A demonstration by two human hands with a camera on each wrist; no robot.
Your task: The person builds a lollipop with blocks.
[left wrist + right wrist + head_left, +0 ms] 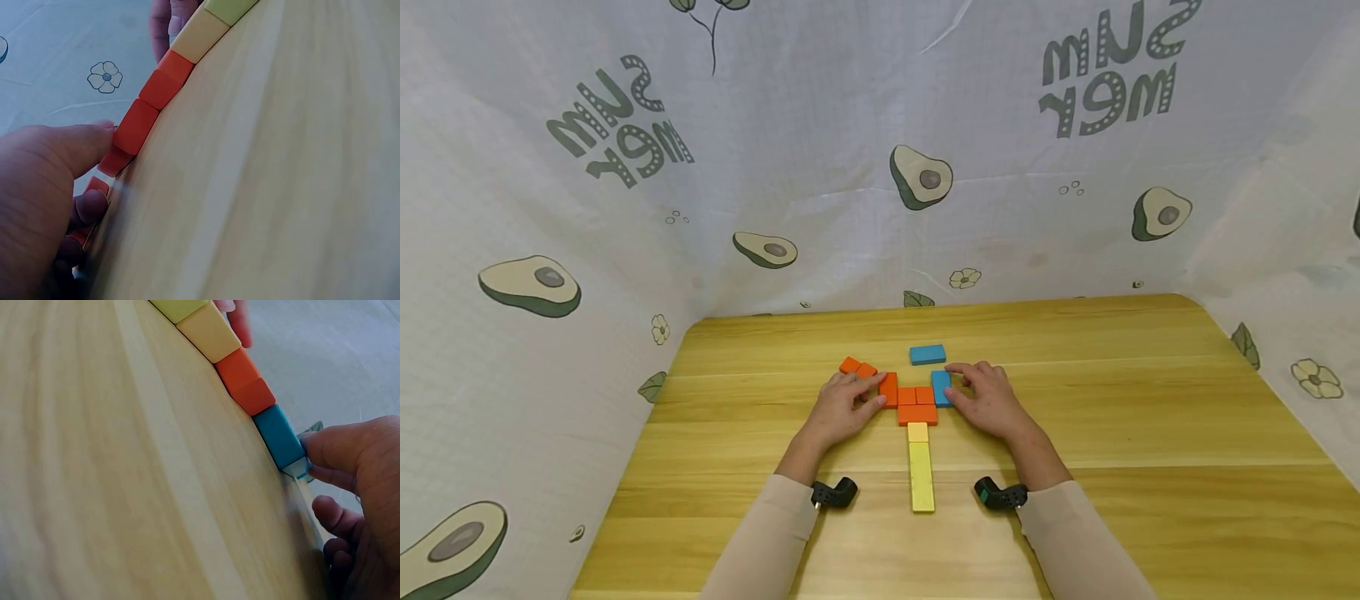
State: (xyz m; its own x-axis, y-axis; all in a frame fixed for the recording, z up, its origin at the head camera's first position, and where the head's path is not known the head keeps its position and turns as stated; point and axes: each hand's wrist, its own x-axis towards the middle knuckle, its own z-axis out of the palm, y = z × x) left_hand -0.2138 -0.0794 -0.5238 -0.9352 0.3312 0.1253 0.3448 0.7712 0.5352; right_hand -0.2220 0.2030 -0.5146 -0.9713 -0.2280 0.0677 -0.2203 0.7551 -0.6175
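The scene is seen by the head view from above and behind the forearms, faced forward and down at the wooden table [1075, 433], with the block cluster [917, 400] near centre and the printed cloth walls beyond, from 9 round to 3 o'clock. The left wrist view is held very close at table level, tilted, the orange blocks [147, 106] running toward 1 o'clock. The right wrist view is set equally low and close, its blue block [278, 434] near 3 o'clock. The same row of blocks is shared by all three.

We see a desk [1075, 433] of light wood, smooth with a soft sheen. The painted blocks [917, 414] look matt and smooth. Printed cloth [850, 167], thin and faintly creased, hangs behind.
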